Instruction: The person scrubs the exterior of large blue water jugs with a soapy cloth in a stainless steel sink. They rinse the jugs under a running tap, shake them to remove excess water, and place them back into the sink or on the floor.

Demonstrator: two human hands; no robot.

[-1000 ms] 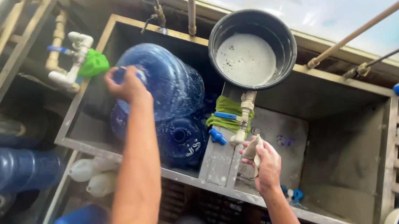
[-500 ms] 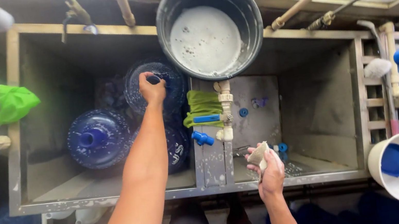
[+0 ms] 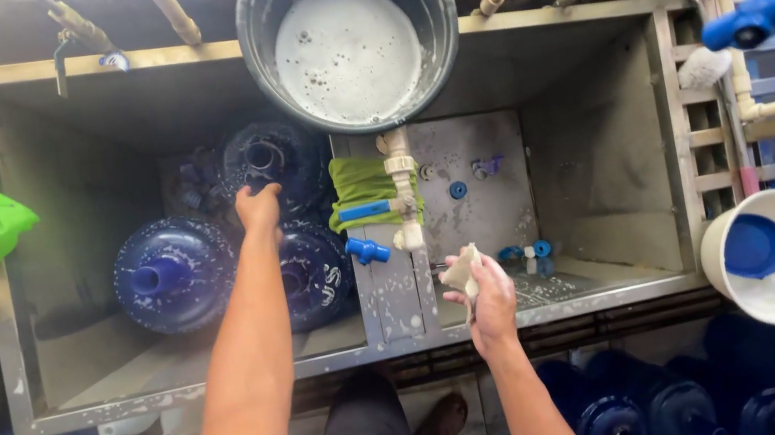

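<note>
blue water jug point(image 3: 271, 163) is gripped at its neck by left hand point(image 3: 258, 208), deep in metal trough point(image 3: 610, 217). two more jugs lie at 7 and 6 o'clock of it. pale rag point(image 3: 462, 273) is clamped in right hand point(image 3: 487, 292). soapy bucket point(image 3: 348, 36) sits at 1 o'clock.

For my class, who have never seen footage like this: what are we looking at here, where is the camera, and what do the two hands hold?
The camera sits on a person's head and looks down at their own bare arms. Below is a metal wash basin holding big blue water bottles. The left hand grips the neck of one blue bottle. The right hand holds a small pale cloth near the basin's front edge. A dark bucket of foamy water sits at the basin's far edge, and a green rag hangs over a pipe.
</note>
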